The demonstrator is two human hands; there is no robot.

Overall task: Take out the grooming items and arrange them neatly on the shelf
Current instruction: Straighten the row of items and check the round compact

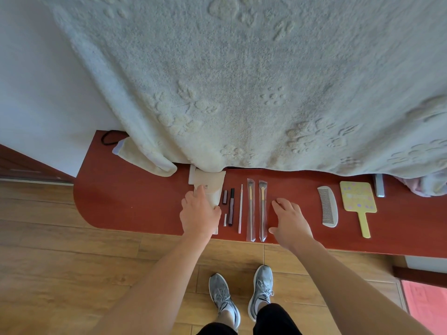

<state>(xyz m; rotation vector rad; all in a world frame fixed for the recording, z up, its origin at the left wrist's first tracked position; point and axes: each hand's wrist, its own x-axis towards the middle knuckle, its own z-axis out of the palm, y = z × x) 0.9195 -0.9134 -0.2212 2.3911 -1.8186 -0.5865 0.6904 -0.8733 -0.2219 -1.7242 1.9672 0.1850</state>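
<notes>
Two grey mesh shoes (pixel 242 296) on a wood-plank floor (pixel 60 262), nearest the camera. Both bare forearms reach forward over the rounded front edge of the shelf (pixel 135 204), a smooth red-brown board.

Left hand (pixel 199 215): palm down, fingers curled over the near end of a beige pouch (pixel 212 187), gripping it; soft, matte, flap-shaped. Right hand (pixel 290 220): palm down, fingers spread and loose, holding nothing, resting on or just over the shelf; contact cannot be told.

Between the hands, laid parallel, front to back: a short dark tube (pixel 225 197) and a small white cap (pixel 225 220) just right of the pouch, then a dark pen-like stick (pixel 231 206), a thin pale stick (pixel 240 209), and two brushes (pixel 257 210) in clear glossy sleeves.

Right of the right hand: a pale curved comb (pixel 327 206) with fine dark teeth, then a flat yellow hand mirror (pixel 359 201), square with a paddle handle.

Behind the pouch a thick cream towel (pixel 242 81), nubby with raised paw prints, hangs down to the shelf. Left of the pouch: a folded beige cloth (pixel 147 155) and a black cord (pixel 108 137).
</notes>
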